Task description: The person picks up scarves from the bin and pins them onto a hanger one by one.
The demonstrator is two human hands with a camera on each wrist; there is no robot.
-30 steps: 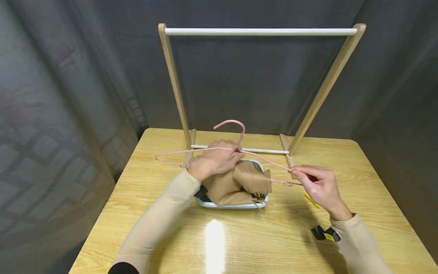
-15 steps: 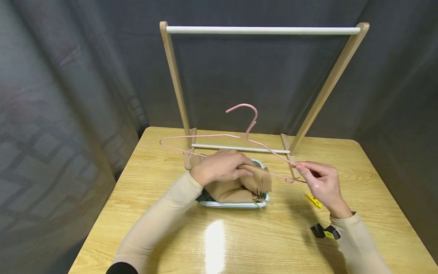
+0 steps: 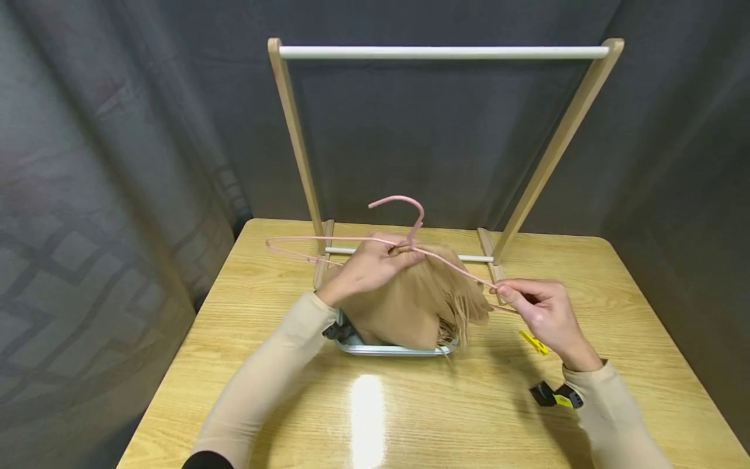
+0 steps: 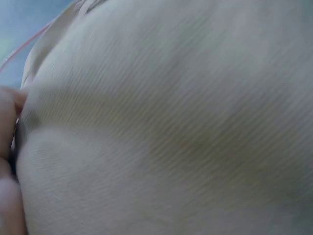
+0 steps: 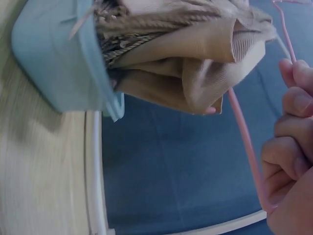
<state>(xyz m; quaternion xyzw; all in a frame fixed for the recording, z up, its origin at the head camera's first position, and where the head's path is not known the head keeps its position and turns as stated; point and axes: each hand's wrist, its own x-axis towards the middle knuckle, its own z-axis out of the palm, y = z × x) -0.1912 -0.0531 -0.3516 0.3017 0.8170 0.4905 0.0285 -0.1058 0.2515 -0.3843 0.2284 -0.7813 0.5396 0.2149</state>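
Note:
A tan fringed scarf [image 3: 404, 309] rises from a light blue box [image 3: 395, 351]. In the head view my left hand [image 3: 369, 266] pinches its upper part, just below the neck of a pink hanger [image 3: 451, 262]. The right corner of that hanger is gripped by my right hand [image 3: 541, 316]. Ribbed scarf cloth [image 4: 171, 122] fills most of the left wrist view, and a little of the left hand [image 4: 9, 161] shows at the edge. From the right wrist, the scarf [image 5: 195, 73] hangs across the hanger's lower bar [image 5: 244, 137]. The left fingertips are mostly hidden.
Behind the box stands a rack with a white top bar [image 3: 439, 53], wooden side posts [image 3: 559, 143] and a low white rod. A yellow clip [image 3: 534, 342] lies on the wooden table [image 3: 469, 410] beneath the right hand. Grey curtains surround the table.
My left hand has lifted the scarf higher, up beneath the hanger's neck, and its fringed end spreads further right. The hanger rose, then came back down and left. The right hand keeps its grip.

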